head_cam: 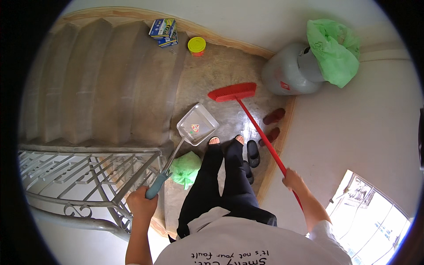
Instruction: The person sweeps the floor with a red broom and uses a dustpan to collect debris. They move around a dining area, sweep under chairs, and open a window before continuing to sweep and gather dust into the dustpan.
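Observation:
My left hand (141, 202) is closed around the blue-grey grip of a long-handled dustpan (198, 116). Its metal-coloured pan rests on the landing floor ahead of my left foot, with a sticker and a small green speck inside. In my right hand (294, 180) is the red handle of a broom (233, 91). The broom's red head lies on the floor ahead of my feet, to the right of the pan and apart from it. A tied green plastic bag (185, 169) sits beside my left leg, near the dustpan's handle.
Concrete stairs (109, 79) and a metal railing (132, 185) are on the left. Blue boxes (163, 29) and a yellow-lidded tub (196, 45) stand by the wall. A grey gas cylinder (288, 71) bears a green bag (334, 53). Black slippers (253, 154) and dark red slippers (274, 116) lie right.

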Tool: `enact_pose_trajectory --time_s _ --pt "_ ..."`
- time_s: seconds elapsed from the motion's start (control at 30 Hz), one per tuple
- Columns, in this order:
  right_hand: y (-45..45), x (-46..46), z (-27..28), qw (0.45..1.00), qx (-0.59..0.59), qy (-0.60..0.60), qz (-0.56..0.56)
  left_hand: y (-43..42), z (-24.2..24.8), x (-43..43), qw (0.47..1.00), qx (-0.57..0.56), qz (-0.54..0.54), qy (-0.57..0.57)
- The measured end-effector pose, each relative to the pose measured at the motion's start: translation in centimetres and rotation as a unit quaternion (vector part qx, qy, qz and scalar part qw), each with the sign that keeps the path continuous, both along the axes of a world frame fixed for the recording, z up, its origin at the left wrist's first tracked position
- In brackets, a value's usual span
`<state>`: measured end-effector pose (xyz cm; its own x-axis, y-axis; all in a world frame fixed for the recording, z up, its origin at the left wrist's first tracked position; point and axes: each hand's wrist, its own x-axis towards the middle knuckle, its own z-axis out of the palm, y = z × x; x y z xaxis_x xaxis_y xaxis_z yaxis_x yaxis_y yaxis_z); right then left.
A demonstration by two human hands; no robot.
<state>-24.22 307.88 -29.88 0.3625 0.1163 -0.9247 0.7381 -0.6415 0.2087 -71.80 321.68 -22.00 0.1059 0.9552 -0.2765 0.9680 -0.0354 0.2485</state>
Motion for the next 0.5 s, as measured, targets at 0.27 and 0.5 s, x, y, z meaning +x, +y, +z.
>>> enact_pose_trajectory --time_s 0.27,0.5 --pt "-5.9 0.0 8.6 0.915 0.104 0.052 -0.387 0.9 -2.1 -0.2 0.999 -0.010 -0.029 0.007" --pt "-4.5 -1.5 0.6 0.943 0.123 0.086 -0.296 1.3 -3.0 -0.7 0.999 0.005 -0.043 0.032"
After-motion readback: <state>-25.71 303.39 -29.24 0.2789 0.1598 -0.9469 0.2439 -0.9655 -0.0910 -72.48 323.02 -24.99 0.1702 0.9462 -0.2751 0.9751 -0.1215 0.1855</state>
